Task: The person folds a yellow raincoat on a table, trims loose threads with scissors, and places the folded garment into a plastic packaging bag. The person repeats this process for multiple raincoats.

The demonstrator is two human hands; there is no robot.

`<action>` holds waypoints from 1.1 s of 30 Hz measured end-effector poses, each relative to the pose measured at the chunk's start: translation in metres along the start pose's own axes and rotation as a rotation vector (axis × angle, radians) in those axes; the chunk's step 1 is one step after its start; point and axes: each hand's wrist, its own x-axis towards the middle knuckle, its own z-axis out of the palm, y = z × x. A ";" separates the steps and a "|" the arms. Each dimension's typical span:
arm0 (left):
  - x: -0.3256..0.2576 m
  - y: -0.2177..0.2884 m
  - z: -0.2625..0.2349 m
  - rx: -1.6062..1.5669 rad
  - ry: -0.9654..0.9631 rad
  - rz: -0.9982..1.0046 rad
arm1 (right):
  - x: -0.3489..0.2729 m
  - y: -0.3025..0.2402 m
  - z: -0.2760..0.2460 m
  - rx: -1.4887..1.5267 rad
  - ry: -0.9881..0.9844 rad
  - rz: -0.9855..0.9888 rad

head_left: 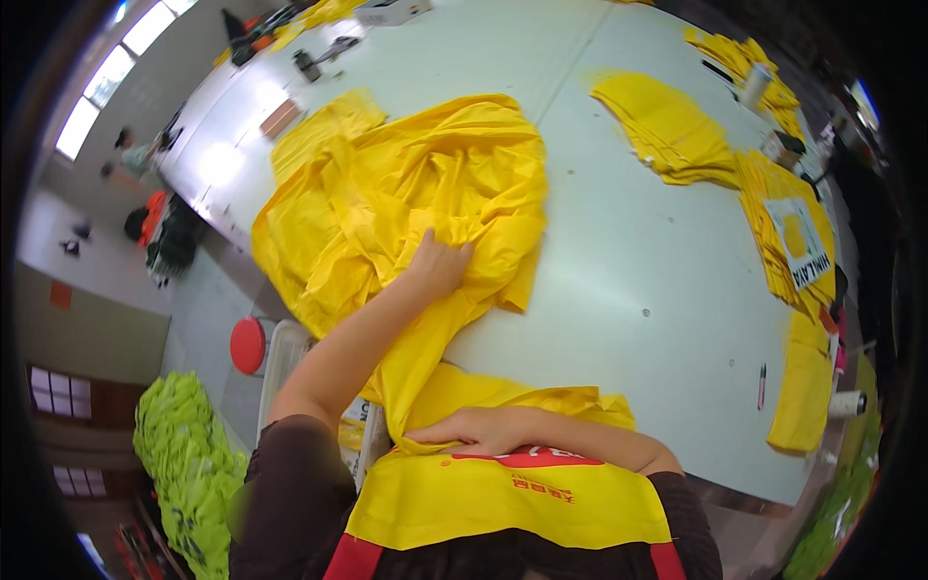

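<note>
A large crumpled piece of thin yellow cloth [329, 222] is heaped on the pale table in front of me, and its near end trails down to the table edge by my body. My left hand [443, 263] reaches into the middle of the heap, its fingers closed on a fold and partly hidden by it. Close to my apron [580, 517], my right hand [483, 428] lies across the trailing end, fingers closed on its edge. Whether the heap is one garment or several layers I cannot tell.
Stacked yellow cut pieces [667, 130] lie on the table's right side, with a printed bag [802, 242] on another stack. A pen [762, 385] and a thread spool [848, 404] are near the right edge. On the left are a red stool [247, 345] and a lime-green heap [184, 454].
</note>
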 end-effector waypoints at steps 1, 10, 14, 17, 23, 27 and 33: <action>-0.024 -0.005 0.015 -0.114 0.067 0.020 | 0.000 -0.005 -0.005 -0.107 -0.039 0.036; -0.280 -0.005 -0.042 -0.667 0.300 0.346 | 0.012 -0.054 -0.128 -0.817 0.515 0.364; -0.386 -0.022 -0.060 -0.977 0.529 0.470 | 0.096 -0.032 -0.131 -0.914 0.260 0.284; -0.464 -0.054 -0.051 -0.905 0.780 0.436 | 0.152 0.007 -0.101 -0.980 -0.025 0.520; -0.598 -0.093 -0.008 -0.639 1.040 -0.100 | 0.118 0.153 0.018 0.211 -0.785 0.617; -0.652 -0.129 0.042 -0.528 1.061 -0.482 | 0.075 0.010 0.100 0.415 -0.356 1.155; -0.671 -0.202 0.078 -0.410 1.018 -0.797 | 0.049 -0.132 0.128 0.348 -0.177 0.796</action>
